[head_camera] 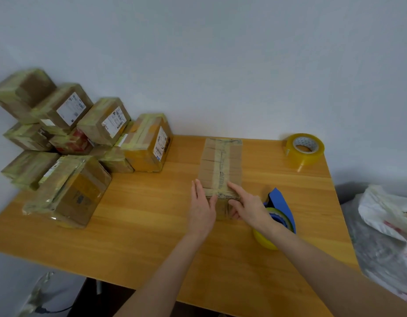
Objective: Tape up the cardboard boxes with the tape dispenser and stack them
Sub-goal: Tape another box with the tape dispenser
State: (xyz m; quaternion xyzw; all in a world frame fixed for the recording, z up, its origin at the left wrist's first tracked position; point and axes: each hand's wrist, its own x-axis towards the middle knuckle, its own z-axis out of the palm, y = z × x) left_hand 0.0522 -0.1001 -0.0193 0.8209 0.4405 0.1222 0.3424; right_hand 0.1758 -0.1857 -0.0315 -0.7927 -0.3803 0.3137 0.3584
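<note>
One wooden desk [140,225] carries everything. Many taped boxes [67,143] sit piled well left of the cardboard box [220,163], which lies mid-desk, tape along its top. Left hand [201,208] lies flat on that box's near left corner, fingers straight, together. Right hand [249,205] presses its index finger on the tape at the box's near edge, other fingers bent against the near end. Blue tape dispenser [280,200] stands just right of the box, behind the right wrist. Spare tape roll [304,149] stands right of the box's far end.
</note>
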